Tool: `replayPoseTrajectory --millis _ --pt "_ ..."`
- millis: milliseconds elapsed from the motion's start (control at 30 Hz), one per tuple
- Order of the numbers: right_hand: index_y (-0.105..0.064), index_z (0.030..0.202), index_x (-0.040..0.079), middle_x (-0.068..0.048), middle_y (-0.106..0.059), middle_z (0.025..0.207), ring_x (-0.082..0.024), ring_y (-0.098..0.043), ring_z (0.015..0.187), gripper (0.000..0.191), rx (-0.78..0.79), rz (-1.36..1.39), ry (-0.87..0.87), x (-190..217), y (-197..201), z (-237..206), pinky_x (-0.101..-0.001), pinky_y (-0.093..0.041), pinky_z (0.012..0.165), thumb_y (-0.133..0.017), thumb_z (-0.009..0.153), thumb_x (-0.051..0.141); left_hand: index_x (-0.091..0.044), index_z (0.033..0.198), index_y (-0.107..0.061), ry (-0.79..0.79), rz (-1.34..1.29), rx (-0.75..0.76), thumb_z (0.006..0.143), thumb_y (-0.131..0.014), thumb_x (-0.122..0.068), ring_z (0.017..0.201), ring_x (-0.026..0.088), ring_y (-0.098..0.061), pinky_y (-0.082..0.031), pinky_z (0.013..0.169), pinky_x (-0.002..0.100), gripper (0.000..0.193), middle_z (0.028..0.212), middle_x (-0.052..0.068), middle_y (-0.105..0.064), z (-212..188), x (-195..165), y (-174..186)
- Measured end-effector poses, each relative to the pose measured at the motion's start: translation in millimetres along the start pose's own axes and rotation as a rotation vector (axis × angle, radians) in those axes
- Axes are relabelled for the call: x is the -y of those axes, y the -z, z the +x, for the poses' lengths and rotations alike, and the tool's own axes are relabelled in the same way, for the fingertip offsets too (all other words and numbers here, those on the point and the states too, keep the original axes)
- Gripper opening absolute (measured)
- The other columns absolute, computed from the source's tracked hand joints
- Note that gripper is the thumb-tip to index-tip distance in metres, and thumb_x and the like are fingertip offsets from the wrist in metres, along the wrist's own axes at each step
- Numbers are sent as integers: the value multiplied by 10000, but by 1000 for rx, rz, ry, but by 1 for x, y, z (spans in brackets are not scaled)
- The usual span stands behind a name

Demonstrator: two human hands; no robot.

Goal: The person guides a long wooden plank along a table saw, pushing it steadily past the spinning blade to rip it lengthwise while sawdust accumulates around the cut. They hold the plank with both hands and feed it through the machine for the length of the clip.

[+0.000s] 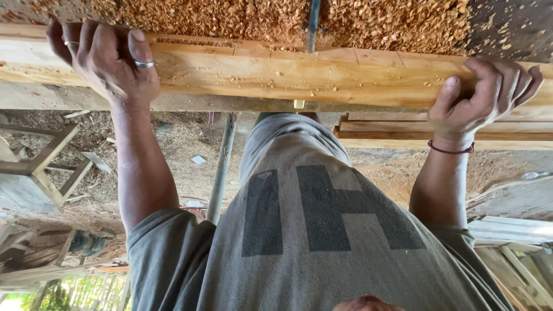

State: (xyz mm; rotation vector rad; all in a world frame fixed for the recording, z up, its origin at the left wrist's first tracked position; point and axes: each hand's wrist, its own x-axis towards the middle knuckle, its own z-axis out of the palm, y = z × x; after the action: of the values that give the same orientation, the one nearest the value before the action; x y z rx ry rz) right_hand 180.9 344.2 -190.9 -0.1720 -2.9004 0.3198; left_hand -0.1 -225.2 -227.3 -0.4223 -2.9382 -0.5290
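Held long wooden beam (299, 75) w/ both hands, straight out in front of chest. Ran L-R across whole view, long axis crosswise to both forearms, ends out of sight past both edges. Lay directly under the fingers, no gap to close: clamped already.

Left hand (106, 60) near beam's left end: fingers hooked over far edge, thumb laid flat on top face, pointing inward. Wore two silver rings (144, 64), one on thumb, one on a finger. Right hand (484, 95) toward right end, sat a bit lower in view: fingers curled over far edge, thumb pressed on near face. Wore thin red cord (452, 151) at wrist. Kept hands well apart, approx. equal reach from body, neither clearly nearer to beam's middle.

Beam: pale yellow-orange timber, squared, rough-sawn, streaked grain, faint cross-lines on top face, loose chips stuck on. Beyond it, thick bed of reddish sawdust (230, 17) w/ dark rod (313, 23) crossing. Below beam on right, stacked flat planks (386, 129), same pale wood. Grey metal pipe (222, 167) slanted down at centre-left; wooden stool frame (49, 161) at left on dusty ground. Grey T-shirt (322, 242) w/ dark block print filled lower view.
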Motion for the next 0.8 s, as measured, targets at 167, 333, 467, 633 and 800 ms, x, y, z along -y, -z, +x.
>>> replayPoseTrajectory --millis 167,333,467,633,800 --pt "-734 989 79 -107 -724 1007 -298 -675 1002 400 24 -3 11 -2 1 2 -538 -342 1185 -572 1092 430 -165 746 -541 -2 0 -14 1110 -426 -525 904 272 -606 -323 1163 579 525 794 46 -594 2 1 1" --pt "-741 951 116 -100 -675 941 -276 -649 939 396 -120 48 117 -15 -10 27 -560 -348 1140 -559 1075 445 -173 712 -511 -25 -7 -105 1107 -404 -554 872 278 -593 -323 1156 577 560 770 42 -576 10 8 -9" --pt "-755 928 69 -130 -679 917 -319 -631 923 390 -22 16 81 -17 -6 38 -529 -409 1053 -600 1039 410 -196 726 -529 0 -14 -80 1117 -393 -563 875 265 -611 -339 1134 577 553 765 26 -589 16 11 -15" --pt "-711 960 83 -116 -618 948 -297 -604 939 345 -83 -13 145 -15 -5 33 -579 -388 1036 -572 1049 386 -188 704 -565 24 28 -128 1101 -412 -623 830 247 -636 -356 1123 580 608 739 38 -621 20 8 -14" --pt "-739 1117 51 -137 -646 1103 -326 -637 1041 349 18 118 14 -9 1 24 -502 -472 959 -600 1097 371 -157 938 -782 -1 -52 -81 1114 -401 -602 980 286 -740 -307 1081 641 611 918 86 -768 23 -6 -2"
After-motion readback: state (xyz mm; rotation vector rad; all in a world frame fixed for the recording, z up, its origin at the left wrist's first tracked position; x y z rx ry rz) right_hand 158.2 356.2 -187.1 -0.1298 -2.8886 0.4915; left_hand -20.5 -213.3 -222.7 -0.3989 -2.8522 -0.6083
